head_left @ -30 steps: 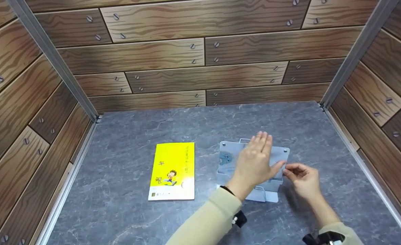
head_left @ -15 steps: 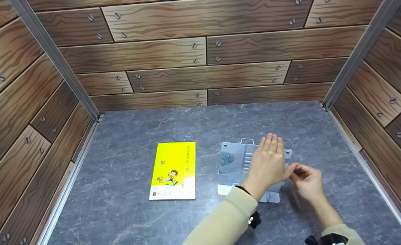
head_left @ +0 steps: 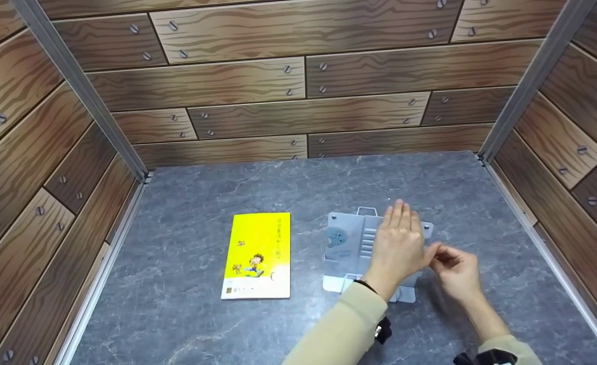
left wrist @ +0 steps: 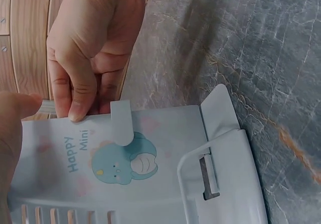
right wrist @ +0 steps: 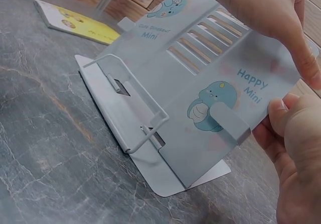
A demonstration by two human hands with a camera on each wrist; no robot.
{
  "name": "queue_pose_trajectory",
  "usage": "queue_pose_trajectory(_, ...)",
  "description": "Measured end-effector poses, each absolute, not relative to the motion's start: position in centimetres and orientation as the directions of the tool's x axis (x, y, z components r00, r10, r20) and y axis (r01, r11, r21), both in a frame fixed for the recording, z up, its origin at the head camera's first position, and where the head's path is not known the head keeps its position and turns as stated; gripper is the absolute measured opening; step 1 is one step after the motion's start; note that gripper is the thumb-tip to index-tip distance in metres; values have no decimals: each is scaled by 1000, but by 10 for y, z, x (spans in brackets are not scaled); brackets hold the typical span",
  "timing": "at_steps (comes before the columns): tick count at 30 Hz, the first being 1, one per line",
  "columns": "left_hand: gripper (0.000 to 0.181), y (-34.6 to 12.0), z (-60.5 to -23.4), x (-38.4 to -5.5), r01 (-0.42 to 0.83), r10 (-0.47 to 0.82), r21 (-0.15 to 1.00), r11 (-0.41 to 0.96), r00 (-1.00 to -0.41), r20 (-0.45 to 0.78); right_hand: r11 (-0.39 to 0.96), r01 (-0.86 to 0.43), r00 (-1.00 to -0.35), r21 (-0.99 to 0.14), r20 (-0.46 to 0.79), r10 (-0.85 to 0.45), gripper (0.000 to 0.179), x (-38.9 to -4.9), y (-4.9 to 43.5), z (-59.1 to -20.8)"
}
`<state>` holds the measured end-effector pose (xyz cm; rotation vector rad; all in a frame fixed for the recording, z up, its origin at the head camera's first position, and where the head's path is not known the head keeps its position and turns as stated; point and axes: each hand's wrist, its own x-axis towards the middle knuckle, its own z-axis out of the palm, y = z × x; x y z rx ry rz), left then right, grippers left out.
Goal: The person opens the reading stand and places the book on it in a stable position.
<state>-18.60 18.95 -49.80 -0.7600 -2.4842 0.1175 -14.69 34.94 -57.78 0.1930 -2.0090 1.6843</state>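
Note:
A pale blue metal book stand [head_left: 346,248] with dinosaur prints stands on the table, its slotted back panel [right wrist: 165,58] leaning back. At its foot are a flat front ledge [head_left: 333,284] and a wire page holder [right wrist: 135,83]. My left hand [head_left: 397,248] lies across the panel's right half in the head view, fingers straight and together, thumb out toward the right edge. My right hand [head_left: 458,271] pinches that edge between thumb and fingers, above a small side clip [right wrist: 230,123]. Left-hand fingers hide part of the panel; some right-hand fingers are behind it.
To the left of the stand, a yellow book [head_left: 258,253] with a cartoon cover lies flat on the grey marbled table [head_left: 187,324]. Wood-patterned walls [head_left: 298,76] with metal corner posts [head_left: 526,81] enclose the table at the back and both sides.
My left hand has moved right across the panel, uncovering its slots. The front ledge, raised against the panel earlier, now lies lower. My right hand stays at the right edge.

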Motion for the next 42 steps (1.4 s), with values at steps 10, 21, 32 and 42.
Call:
queue_pose_trajectory(10, 71, 190, -502, -186, 483, 525, -233, 844, -659, 539, 108, -453, -866, -885, 466, 182, 22, -147, 351, -582)
queue_pose_trajectory(21, 65, 190, -507, -190, 493, 499, -191, 849, -628, 597, 186, -403, -867, -896, 439, 234, 19, -148, 346, -584)
queue_pose_trajectory(32, 58, 183, -508, -191, 552, 510, -148, 821, -591, 625, 146, -491, -826, -859, 512, 237, 18, -142, 337, -586)
queue_pose_trajectory(42, 57, 177, -511, -193, 614, 506, -74, 786, -570, 647, 80, -491, -831, -867, 494, 254, 15, -135, 329, -593)
